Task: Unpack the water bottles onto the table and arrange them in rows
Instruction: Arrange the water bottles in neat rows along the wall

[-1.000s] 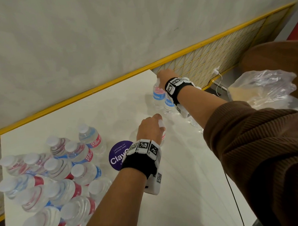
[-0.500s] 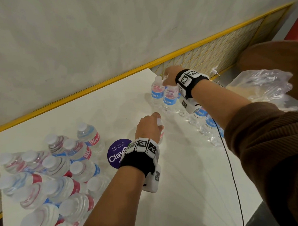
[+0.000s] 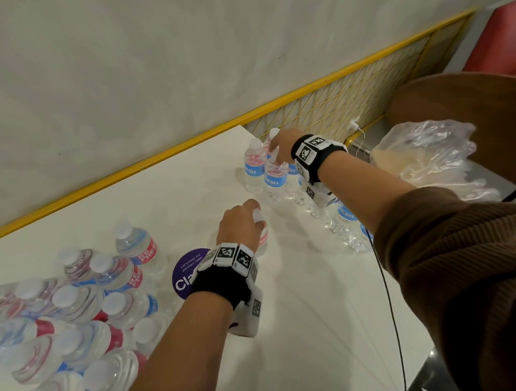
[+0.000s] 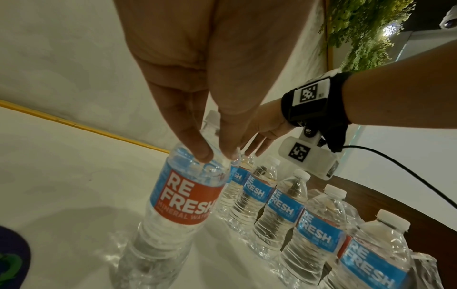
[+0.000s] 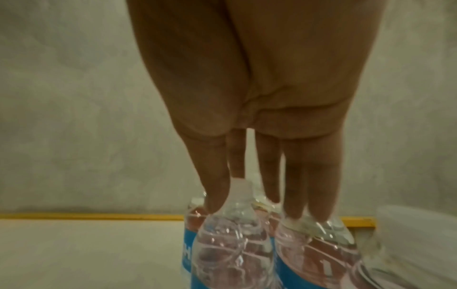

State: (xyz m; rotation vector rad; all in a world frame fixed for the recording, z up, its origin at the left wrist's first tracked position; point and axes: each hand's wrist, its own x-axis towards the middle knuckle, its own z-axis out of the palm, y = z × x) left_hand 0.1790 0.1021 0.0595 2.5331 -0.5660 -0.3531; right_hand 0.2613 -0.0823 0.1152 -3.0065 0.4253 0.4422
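Note:
Small clear water bottles with blue and red REFRESH labels stand on the white table [image 3: 315, 325]. My left hand [image 3: 258, 225] pinches the neck of one upright bottle [image 4: 188, 195] standing mid-table, its fingertips [image 4: 200, 154] just under the cap. To its right, rows of bottles [image 4: 284, 207] run along the table's right edge. My right hand [image 3: 275, 156] hovers over the far end of those rows. Its straight fingers [image 5: 296, 195] touch the tops of two bottles [image 5: 230, 244] there, with one cap between thumb and forefinger. A loose cluster of bottles [image 3: 78, 306] fills the near left.
A purple round sticker [image 3: 183, 272] lies on the table beside my left wrist. Crumpled clear plastic wrap [image 3: 426, 155] sits on a brown round surface [image 3: 468, 103] to the right. A black cable [image 3: 388, 293] hangs from my right wrist. A yellow rail [image 3: 131, 174] borders the wall.
My right hand has shifted slightly over the far bottles, and its fingers now rest on the front bottle's top. My left hand still holds its bottle in the same spot.

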